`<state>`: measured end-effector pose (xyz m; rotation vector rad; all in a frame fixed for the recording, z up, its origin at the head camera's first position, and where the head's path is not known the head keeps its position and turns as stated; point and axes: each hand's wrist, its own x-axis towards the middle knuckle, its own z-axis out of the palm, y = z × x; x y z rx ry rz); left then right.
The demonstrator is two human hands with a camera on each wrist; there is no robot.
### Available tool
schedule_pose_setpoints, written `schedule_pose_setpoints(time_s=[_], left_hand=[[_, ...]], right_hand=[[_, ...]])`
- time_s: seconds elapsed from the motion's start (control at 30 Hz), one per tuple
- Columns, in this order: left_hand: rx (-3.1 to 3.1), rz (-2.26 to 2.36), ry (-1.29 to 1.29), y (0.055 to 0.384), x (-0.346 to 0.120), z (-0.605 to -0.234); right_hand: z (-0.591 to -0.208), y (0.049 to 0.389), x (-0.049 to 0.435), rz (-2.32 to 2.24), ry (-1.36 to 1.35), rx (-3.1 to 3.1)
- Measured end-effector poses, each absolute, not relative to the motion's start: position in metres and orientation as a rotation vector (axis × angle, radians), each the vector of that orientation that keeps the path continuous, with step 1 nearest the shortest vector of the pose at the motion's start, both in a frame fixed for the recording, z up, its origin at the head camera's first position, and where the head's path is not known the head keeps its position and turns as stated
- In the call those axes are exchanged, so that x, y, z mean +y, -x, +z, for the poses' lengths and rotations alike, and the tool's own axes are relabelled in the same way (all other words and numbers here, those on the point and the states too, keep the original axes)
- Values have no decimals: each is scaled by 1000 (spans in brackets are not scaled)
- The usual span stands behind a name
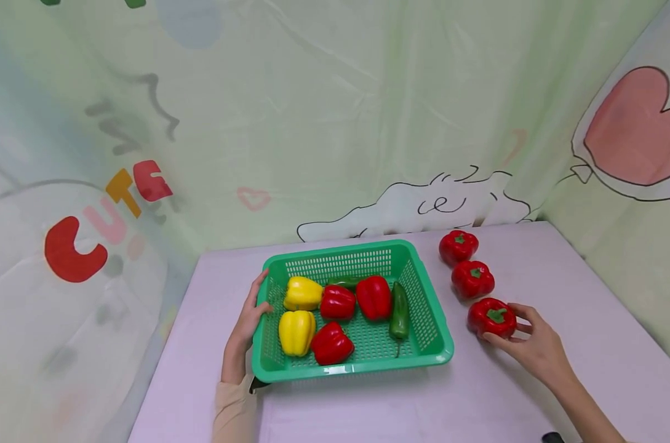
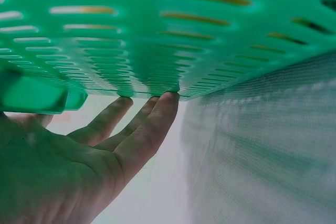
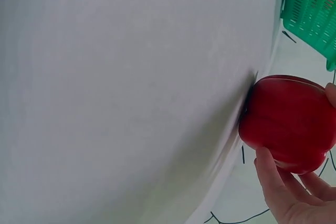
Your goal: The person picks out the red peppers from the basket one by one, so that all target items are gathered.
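Note:
A green plastic basket (image 1: 357, 369) stands on the table, and my left hand (image 1: 248, 320) grips its left rim, thumb over the edge. In the left wrist view several fingertips of that left hand (image 2: 131, 135) press against the slotted outside of the basket (image 2: 142, 40). To the right of the basket, my right hand (image 1: 539, 347) holds a red bell pepper (image 1: 486, 317) between thumb and fingers, its green stem facing up. The right wrist view shows this bell pepper (image 3: 289, 121) close up, close to the tabletop, with fingers of the right hand (image 3: 294, 200) against it.
Two more red bell peppers, one nearer (image 1: 472, 279) and one farther (image 1: 456, 247), line up behind the held one. Inside the basket lie yellow bell peppers (image 1: 297, 332), red bell peppers (image 1: 374, 298) and long green peppers (image 1: 399, 314). A printed curtain (image 1: 323, 123) hangs behind the table (image 1: 340, 412).

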<state>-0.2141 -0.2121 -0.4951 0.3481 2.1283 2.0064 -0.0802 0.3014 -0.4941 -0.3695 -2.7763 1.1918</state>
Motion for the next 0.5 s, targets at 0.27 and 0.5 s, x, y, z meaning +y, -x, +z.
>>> schedule_pose_setpoints(time_s=[0.27,0.5], left_hand=[[2145,1993,-371,207,-208,-481],[2129,2004,-354,207,-208,-483]], right_hand=[[-493,80,302,1194,357,-2805],[-492,81,303,1190,355,-2825]])
